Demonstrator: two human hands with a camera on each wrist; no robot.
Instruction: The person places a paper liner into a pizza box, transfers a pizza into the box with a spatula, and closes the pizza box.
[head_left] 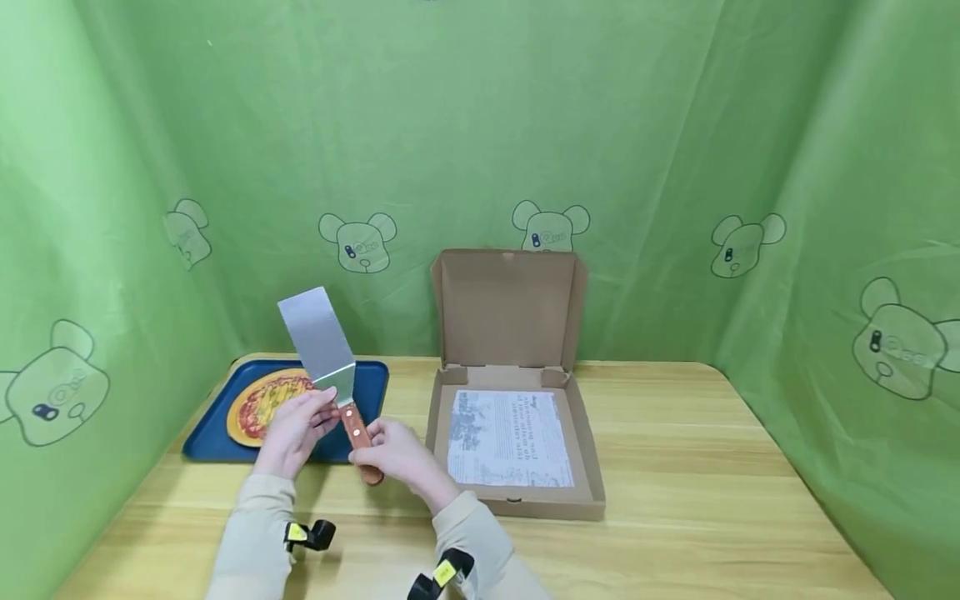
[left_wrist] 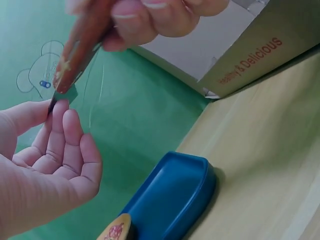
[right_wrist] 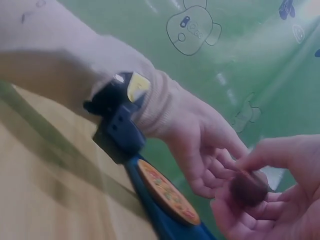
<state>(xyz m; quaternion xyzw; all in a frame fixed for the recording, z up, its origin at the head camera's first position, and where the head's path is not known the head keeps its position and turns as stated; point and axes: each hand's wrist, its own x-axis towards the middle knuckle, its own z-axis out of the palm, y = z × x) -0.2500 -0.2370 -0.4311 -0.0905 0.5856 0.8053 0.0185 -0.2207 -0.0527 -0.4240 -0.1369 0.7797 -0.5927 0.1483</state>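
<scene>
A spatula with a flat metal blade [head_left: 318, 333] and a riveted wooden handle [head_left: 356, 427] is held up in both hands, blade pointing up and away. My left hand [head_left: 292, 429] pinches the metal neck just above the handle between thumb and fingertips. The right hand [head_left: 405, 458] grips the wooden handle, whose rounded end sticks out below the fingers. Behind the left hand, a pizza [head_left: 258, 408] with red and yellow topping lies on a blue tray [head_left: 372, 392]; hand and blade partly cover both. In the left wrist view the tray [left_wrist: 175, 185] appears below the left hand [left_wrist: 55, 170].
Right of the hands, an open cardboard box [head_left: 588, 467] stands with its lid [head_left: 510, 308] upright at the back. Printed paper [head_left: 510, 437] lines its bottom. A wooden table [head_left: 675, 467] carries everything, and a green curtain [head_left: 465, 125] encloses the back and sides.
</scene>
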